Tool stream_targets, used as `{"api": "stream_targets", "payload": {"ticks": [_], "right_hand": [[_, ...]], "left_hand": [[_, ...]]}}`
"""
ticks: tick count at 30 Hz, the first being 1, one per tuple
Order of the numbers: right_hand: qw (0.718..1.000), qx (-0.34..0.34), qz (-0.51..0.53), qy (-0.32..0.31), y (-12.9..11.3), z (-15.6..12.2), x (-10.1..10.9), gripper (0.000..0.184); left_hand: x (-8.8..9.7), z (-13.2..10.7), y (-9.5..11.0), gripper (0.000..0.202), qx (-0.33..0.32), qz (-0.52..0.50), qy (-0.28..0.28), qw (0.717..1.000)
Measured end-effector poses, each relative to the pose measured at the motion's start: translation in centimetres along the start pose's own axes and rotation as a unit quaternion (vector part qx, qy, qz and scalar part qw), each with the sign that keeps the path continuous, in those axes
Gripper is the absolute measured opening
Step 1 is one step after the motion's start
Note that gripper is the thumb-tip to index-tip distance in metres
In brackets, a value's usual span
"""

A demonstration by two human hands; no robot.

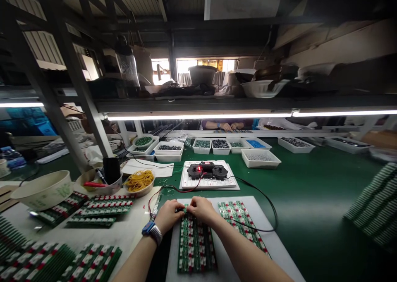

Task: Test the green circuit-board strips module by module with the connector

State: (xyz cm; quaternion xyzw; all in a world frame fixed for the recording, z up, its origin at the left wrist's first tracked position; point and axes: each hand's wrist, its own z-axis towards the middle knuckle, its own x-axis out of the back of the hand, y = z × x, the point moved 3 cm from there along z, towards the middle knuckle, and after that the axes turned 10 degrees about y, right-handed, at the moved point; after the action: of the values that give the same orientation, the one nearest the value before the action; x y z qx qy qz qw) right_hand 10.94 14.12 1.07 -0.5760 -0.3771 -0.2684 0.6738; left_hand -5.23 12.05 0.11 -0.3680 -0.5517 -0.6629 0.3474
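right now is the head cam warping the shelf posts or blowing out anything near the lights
In the head view, wide-angle distortion leans the metal shelf post sharply inward, the fluorescent tube glares white, the window is blown out, and the green workbench carries a pale sheen.

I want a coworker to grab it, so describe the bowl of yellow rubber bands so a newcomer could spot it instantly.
On the green workbench, find the white board carrying a black fixture with a red display. Just left of it sits a small bowl heaped with yellow rubber bands, the only yellow load among the nearby trays and pale bowls.
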Motion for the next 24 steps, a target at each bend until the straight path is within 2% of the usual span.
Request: {"api": "stream_targets", "payload": {"ticks": [24], "right_hand": [[1.0,0.01,0.008,0.003,0.58,0.03,-0.07,0.016]], "left_hand": [[-0.16,0.31,-0.33,0.027,-0.005,0.001,-0.001,1.0]]}}
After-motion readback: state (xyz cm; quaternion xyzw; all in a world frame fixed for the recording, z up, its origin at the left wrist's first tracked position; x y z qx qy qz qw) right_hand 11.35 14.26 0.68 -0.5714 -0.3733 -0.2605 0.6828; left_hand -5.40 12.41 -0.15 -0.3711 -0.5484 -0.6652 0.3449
